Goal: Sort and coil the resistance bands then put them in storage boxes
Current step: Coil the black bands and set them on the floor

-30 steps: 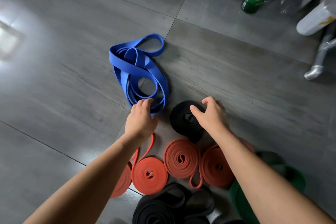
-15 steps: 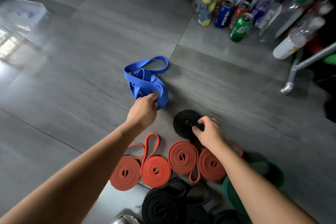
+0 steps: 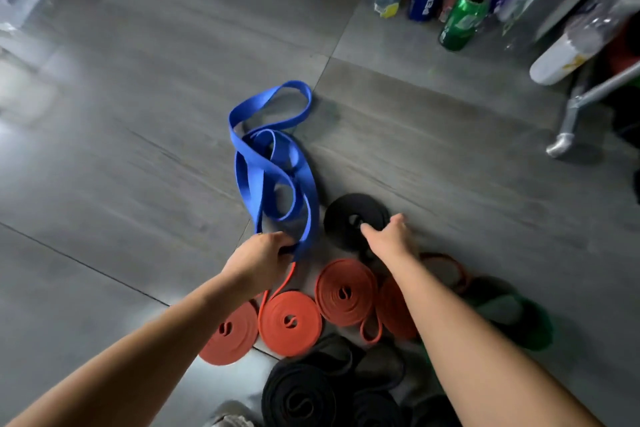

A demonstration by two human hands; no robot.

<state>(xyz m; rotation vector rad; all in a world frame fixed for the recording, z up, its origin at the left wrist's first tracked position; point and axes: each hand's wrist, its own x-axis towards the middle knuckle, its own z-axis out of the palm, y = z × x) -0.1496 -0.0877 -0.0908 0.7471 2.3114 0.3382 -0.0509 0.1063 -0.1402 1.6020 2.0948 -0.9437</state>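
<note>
A loose blue resistance band (image 3: 273,163) lies in tangled loops on the grey floor. My left hand (image 3: 258,258) grips its near end. A coiled black band (image 3: 346,218) sits just right of it, and my right hand (image 3: 389,239) rests on it with fingers spread over its near right side. Several orange coiled bands (image 3: 287,322) lie in a row closer to me. More black coils (image 3: 301,399) sit at the bottom edge. A green band (image 3: 519,319) lies at the right, partly behind my right forearm.
Drink cans and bottles (image 3: 460,14) crowd the far right by a metal chair leg (image 3: 568,118). A clear plastic storage box (image 3: 17,0) shows at the far left edge. Open grey floor tiles (image 3: 121,149) stretch to the left.
My left hand closed on the blue band's near end and pulled it toward me, stretching its loops longer. The right hand stayed on the black coil. The camera tilted up.
</note>
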